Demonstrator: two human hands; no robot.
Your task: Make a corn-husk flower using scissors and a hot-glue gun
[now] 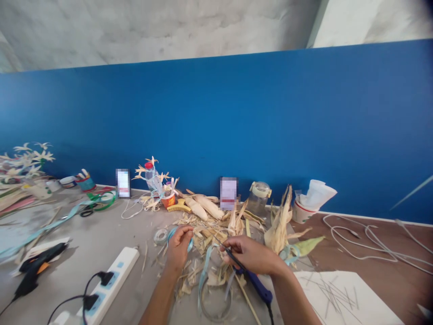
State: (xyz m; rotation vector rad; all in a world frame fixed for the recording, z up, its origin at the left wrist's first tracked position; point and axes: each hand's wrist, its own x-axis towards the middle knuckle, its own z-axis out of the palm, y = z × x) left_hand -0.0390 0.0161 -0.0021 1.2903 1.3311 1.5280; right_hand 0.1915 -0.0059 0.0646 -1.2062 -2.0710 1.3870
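Observation:
My left hand (pixel 179 247) is closed in a pinch above the husk scraps; whatever its fingertips hold is too small to make out. Beside it lies a roll of blue ribbon (pixel 190 243), partly hidden by the hand. My right hand (pixel 252 255) grips a slim dark tool (pixel 232 258) with a thin tip pointing up and left toward my left hand; its exact kind is unclear. Below that hand lies a blue glue gun (pixel 259 286) with a black cord. Dried corn husk scraps (pixel 203 237) spread around both hands. A ring of pale ribbon (pixel 216 311) sits in front.
A white power strip (pixel 118 275) and a black glue gun (pixel 40 266) lie to the left. Behind are whole husks (pixel 199 205), a lidded jar (pixel 260 196) and a phone (pixel 228 194). Thin wires (pixel 333 293) rest on white paper at right, near a white cable (pixel 368 243).

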